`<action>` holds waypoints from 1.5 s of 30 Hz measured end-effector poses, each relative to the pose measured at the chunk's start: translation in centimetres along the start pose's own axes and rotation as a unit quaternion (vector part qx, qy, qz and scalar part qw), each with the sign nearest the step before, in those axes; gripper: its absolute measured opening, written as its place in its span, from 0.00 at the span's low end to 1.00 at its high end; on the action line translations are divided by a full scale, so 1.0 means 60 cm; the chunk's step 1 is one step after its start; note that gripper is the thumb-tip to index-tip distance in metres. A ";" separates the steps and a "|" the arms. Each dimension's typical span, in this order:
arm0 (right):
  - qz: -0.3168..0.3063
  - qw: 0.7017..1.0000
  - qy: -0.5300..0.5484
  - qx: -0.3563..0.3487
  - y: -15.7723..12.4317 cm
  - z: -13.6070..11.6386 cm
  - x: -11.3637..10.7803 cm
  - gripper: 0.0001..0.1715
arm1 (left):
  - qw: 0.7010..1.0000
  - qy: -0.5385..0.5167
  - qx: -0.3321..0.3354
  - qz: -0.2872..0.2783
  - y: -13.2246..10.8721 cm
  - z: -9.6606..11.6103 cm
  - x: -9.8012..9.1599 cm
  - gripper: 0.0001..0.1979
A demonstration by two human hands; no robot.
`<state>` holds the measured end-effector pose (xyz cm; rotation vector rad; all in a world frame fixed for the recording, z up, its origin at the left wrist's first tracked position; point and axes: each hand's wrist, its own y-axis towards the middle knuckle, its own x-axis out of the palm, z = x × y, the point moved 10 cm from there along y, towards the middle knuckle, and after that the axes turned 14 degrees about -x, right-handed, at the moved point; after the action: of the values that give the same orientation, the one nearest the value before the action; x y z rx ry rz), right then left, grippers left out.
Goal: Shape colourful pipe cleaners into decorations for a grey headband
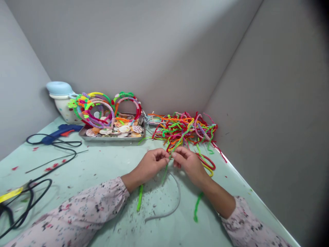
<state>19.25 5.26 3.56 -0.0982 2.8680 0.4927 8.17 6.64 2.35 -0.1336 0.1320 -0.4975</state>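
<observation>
Pale green table (pixel 159 233), left grip (pixel 153 164) and right grip (pixel 189 165) close together, both pinched on a green fuzzy stem (pixel 165 174)

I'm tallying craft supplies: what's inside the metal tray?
The metal tray holds seashells, some white, some orange, one speckled. Fuzzy multicolored hoops stand in front of or over part of them, hiding some; whatever lies beneath the top shells can't be seen.
</observation>
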 end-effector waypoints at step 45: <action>-0.313 0.715 -0.609 0.141 -0.012 0.075 -0.129 0.32 | 0.981 -0.173 0.010 0.085 -0.003 -0.003 -0.041 0.08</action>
<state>27.79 6.32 1.01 -0.4648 1.4120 -0.0728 5.93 7.62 2.45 -0.1862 -0.2008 -0.2995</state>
